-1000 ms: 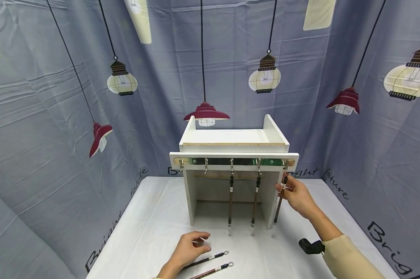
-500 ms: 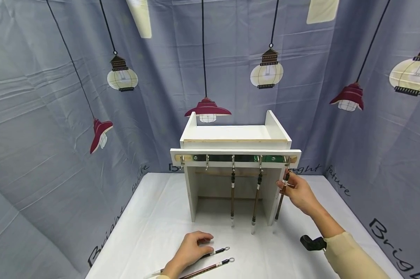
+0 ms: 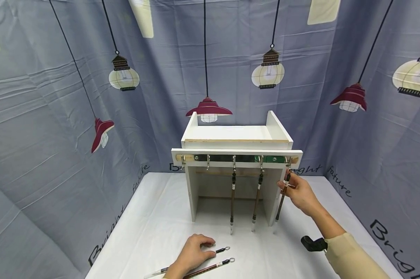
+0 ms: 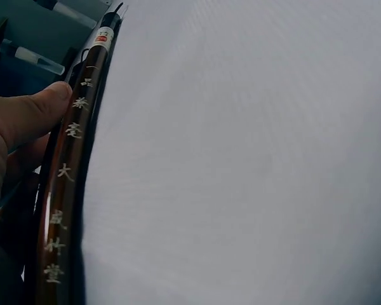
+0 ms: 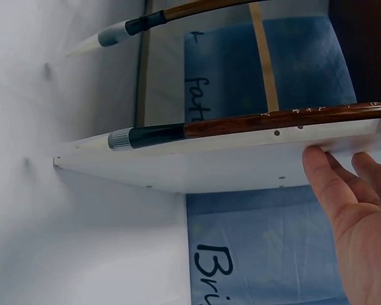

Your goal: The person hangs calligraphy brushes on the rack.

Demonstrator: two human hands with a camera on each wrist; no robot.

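Note:
My right hand [image 3: 300, 195] pinches the upper handle of the rightmost hanging writing brush [image 5: 254, 122], whose loop is at the hook above. Two more writing brushes, a middle one [image 3: 232, 201] and its neighbour [image 3: 256, 199], hang from the same rail. On the table lie two others side by side: a far brush [image 3: 223, 250] and a near brush [image 4: 66, 171] with light characters on its handle. My left hand [image 3: 195, 254] is over the far brush, thumb beside its handle. Whether the fingers grip it is hidden.
The white wooden stand [image 3: 237, 144] has an open shelf on top and a front hook rail [image 3: 237, 152]. Two hooks on the left, such as this hook [image 3: 208, 162], bear no brush. Patterned grey-blue curtain [image 3: 154, 97] surrounds the white table [image 3: 154, 217].
My left hand has shifted slightly right and come down over the far brush, covering its middle. The right hand stays at the rightmost brush. The head view has tilted a little.

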